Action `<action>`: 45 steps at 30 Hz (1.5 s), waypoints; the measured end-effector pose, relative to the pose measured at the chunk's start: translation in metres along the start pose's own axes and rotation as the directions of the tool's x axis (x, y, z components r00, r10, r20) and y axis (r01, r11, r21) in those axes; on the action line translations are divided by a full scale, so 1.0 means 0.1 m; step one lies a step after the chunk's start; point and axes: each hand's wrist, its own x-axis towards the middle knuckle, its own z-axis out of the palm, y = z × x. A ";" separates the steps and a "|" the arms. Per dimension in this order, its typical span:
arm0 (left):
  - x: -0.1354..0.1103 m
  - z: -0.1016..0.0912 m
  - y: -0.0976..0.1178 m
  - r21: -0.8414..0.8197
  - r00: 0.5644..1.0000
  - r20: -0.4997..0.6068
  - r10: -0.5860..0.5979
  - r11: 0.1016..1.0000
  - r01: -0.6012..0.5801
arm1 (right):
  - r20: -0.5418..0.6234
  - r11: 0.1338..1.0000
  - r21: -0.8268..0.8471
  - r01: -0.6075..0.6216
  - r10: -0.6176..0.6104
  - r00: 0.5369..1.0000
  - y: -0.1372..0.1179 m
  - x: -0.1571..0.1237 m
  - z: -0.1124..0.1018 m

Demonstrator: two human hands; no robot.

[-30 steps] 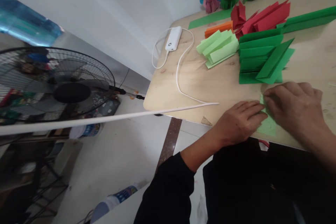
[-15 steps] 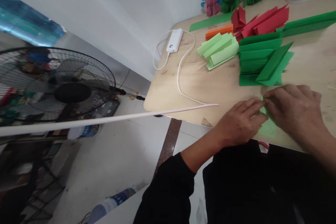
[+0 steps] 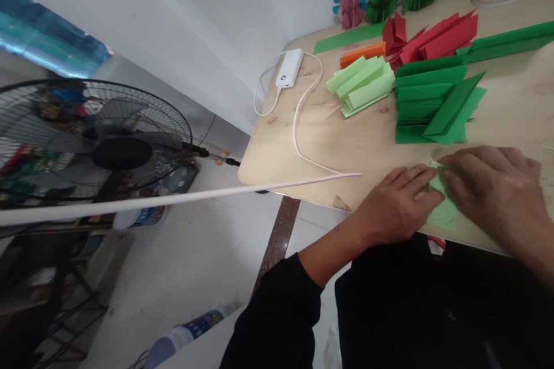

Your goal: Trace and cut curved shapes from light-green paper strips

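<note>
- Standing fan (image 3: 116, 150): 1 unit, black wire guard, on the floor left of the table (image 3: 303, 144).
- White cord (image 3: 173, 199): 1, running from the left frame edge to the table's near edge.
- Bottle (image 3: 182, 337): 1, lying on the floor below the table's left corner; blurred.
- Power bank (image 3: 289, 68): 1, white, on the table's far-left corner, with a white cable looping beside it.
- Pale green folded pieces (image 3: 361, 83): 1 fanned stack, on the table just right of the power bank.
- Orange folded strip (image 3: 361, 53): 1, on the table behind the pale green stack.
- Paper flower (image 3: 350, 3): 1, pink and blue, at the table's back edge against the wall.
- Left hand (image 3: 396, 207): at the table's near edge, laid flat, fingers stretched out, tips pressing on the light green sheet (image 3: 444, 214).
- Light green sheet: 1, flat on the table's near edge, between the 2 hands and under both.
- Dark green folded pieces (image 3: 433, 106): 1 stack, mid-table, just beyond the hands.
- Red folded pieces (image 3: 437, 37): 1 cluster, toward the table's back.
- Right hand (image 3: 493, 190): at the table's near-right, fingers bent, tips on the sheet's far corner; whether they pinch it cannot be told.
</note>
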 end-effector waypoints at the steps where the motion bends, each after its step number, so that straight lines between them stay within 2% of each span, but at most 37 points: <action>1: 0.00 0.00 0.00 0.000 1.000 0.009 0.003 1.000 -0.003 | 0.008 1.000 0.007 0.017 -0.017 1.000 0.00 -0.02 -0.03; 7: 0.00 -0.02 0.00 -0.005 1.000 -0.007 0.008 1.000 -0.008 | 0.079 0.991 0.013 0.134 -0.135 0.988 -0.01 -0.09 -0.16; 16: -0.01 0.00 0.00 -0.019 0.999 -0.039 0.011 1.000 -0.011 | 0.169 0.977 -0.019 0.214 -0.208 0.963 0.05 -0.04 -0.16; 23: 0.00 0.01 0.00 -0.017 0.999 -0.032 0.003 1.000 -0.004 | 0.152 0.989 0.036 0.145 -0.149 0.977 0.10 -0.09 -0.15; 28: -0.01 0.02 0.00 -0.009 0.998 -0.061 0.006 1.000 -0.007 | 0.157 0.976 0.015 0.217 -0.217 0.964 0.10 -0.12 -0.17; 36: -0.02 0.03 -0.01 -0.005 0.997 -0.071 0.025 1.000 -0.025 | 0.132 0.964 -0.038 0.262 -0.255 0.958 0.04 -0.07 -0.17; 45: -0.07 0.13 0.03 0.038 0.983 -0.185 0.017 0.999 -0.010 | 0.122 0.961 -0.074 0.267 -0.257 0.959 0.04 -0.09 -0.19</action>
